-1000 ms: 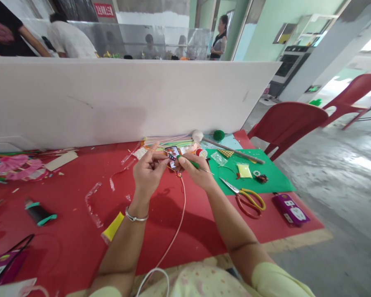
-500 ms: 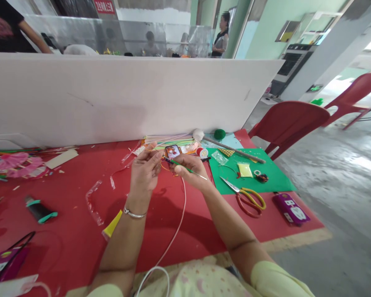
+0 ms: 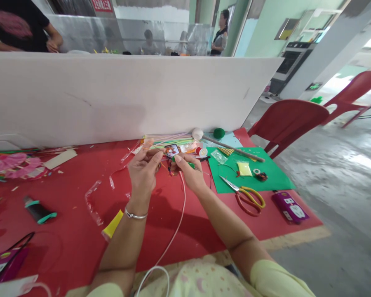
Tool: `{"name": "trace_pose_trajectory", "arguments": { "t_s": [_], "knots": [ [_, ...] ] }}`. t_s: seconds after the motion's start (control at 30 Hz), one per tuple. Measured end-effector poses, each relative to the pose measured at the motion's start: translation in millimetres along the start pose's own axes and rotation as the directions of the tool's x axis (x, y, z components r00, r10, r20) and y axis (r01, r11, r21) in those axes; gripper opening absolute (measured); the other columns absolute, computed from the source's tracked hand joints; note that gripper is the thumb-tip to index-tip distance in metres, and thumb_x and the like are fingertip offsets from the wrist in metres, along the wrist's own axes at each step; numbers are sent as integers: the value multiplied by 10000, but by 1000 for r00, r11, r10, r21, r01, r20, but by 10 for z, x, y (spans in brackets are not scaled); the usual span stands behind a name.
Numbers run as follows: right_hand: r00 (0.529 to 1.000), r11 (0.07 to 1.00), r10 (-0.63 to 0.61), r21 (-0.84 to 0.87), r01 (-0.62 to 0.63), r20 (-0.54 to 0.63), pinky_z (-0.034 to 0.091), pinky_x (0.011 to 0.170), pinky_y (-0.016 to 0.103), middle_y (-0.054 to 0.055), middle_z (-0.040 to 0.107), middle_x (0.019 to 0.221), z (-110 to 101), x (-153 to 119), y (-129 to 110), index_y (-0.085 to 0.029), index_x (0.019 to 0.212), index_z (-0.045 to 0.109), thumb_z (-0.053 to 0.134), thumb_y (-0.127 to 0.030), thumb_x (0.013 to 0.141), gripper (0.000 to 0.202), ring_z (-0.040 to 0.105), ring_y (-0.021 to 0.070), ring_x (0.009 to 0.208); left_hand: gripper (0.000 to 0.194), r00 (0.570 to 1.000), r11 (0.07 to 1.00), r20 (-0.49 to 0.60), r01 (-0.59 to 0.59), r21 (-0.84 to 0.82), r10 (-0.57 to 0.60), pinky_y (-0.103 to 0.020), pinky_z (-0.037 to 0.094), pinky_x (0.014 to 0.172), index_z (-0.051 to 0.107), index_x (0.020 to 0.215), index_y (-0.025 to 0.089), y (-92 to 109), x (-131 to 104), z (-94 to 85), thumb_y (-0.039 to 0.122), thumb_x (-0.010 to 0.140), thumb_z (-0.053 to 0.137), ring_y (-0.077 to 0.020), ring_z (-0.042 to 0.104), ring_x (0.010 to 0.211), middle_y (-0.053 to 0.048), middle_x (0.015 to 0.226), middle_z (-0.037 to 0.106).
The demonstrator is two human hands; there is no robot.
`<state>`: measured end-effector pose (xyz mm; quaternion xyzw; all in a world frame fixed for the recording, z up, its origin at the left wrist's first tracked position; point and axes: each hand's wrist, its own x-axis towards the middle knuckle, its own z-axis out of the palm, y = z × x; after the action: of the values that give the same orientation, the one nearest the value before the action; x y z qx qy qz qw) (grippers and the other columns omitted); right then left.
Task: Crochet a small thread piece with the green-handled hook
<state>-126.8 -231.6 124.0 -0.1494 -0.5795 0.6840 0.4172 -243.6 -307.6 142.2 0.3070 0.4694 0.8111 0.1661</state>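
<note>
My left hand point(image 3: 144, 169) is raised over the red table, thumb and fingers pinched on a thin orange strand point(image 3: 156, 147). Just to its right, my right hand point(image 3: 190, 171) is closed around a slim green-handled tool point(image 3: 191, 165) whose thin metal end points to the lower right. Small dark and coloured strands hang between the two hands; their exact shape is too small to make out. Behind the fingers lies a phone point(image 3: 172, 150) with a lit picture. A white cable point(image 3: 183, 206) runs down from there towards my lap.
Scissors point(image 3: 250, 198) with red and yellow handles lie right, by a green sheet point(image 3: 228, 177). A thread spool point(image 3: 202, 152), a white ball on a stick point(image 3: 198, 133) and a purple power bank point(image 3: 290, 207) are nearby. A white partition point(image 3: 126, 95) stands behind; people are beyond it.
My right thumb has moved up and left along the green tool, covering more of it. The tool's metal end shows less plainly. Beyond the partition, the person at left has shifted right.
</note>
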Motion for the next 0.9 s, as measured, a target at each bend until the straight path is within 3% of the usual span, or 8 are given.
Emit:
{"name": "trace_pose_trajectory", "arguments": {
  "t_s": [0.13,0.27,0.37,0.5,0.63,0.73,0.9],
  "knots": [
    [996,985,-87,-144,90,28,471,513,235,4,638,660,-33,-19,-80,-176,772,695,650,-564,944,426,554,98,531,674,976,923,73,-217,317,205,-184,359,431,624,1450,280,-20,-53,-37,241,801,800,-28,415,472,-46,1020,794],
    [976,928,-217,-303,216,31,488,573,249,20,648,694,-50,-44,-68,-184,807,695,628,-523,975,384,582,121,609,681,969,881,69,-243,407,236,-188,469,513,596,1476,256,-34,-81,-12,268,822,784,-68,563,560,-23,938,784],
    [948,861,-315,-408,303,38,514,657,273,31,668,761,-43,-58,-17,-193,893,713,642,-505,973,330,603,138,684,705,984,928,45,-175,329,170,-204,514,574,607,1464,251,-32,-63,8,281,793,823,-104,648,666,-35,941,780],
    [920,851,-391,-393,348,-32,556,758,325,57,714,852,-34,-41,76,-204,929,748,720,-552,903,350,659,183,791,737,991,992,87,95,79,-102,-187,371,425,640,1423,269,37,-3,-30,250,724,872,-54,517,504,-18,898,753],
    [978,977,-206,-57,203,-42,571,621,313,74,744,896,-107,54,211,-206,948,782,736,-642,844,450,701,194,729,700,928,951,227,308,-27,-295,-174,224,374,711,1320,229,160,55,-115,208,648,905,-13,360,412,17,745,694],
    [998,989,-33,143,26,53,553,538,286,77,752,836,-200,149,300,-178,894,775,775,-722,746,564,701,182,646,643,913,942,249,335,1,-324,-174,221,389,756,1235,195,226,83,-170,199,613,920,-17,374,425,10,711,683],
    [978,976,79,186,-116,195,515,461,239,64,739,710,-326,259,328,-154,798,751,796,-760,680,619,679,157,556,526,920,948,227,304,96,-319,-187,242,413,811,1082,188,246,128,-256,193,572,937,-39,430,472,-8,725,687]
  ]
}}
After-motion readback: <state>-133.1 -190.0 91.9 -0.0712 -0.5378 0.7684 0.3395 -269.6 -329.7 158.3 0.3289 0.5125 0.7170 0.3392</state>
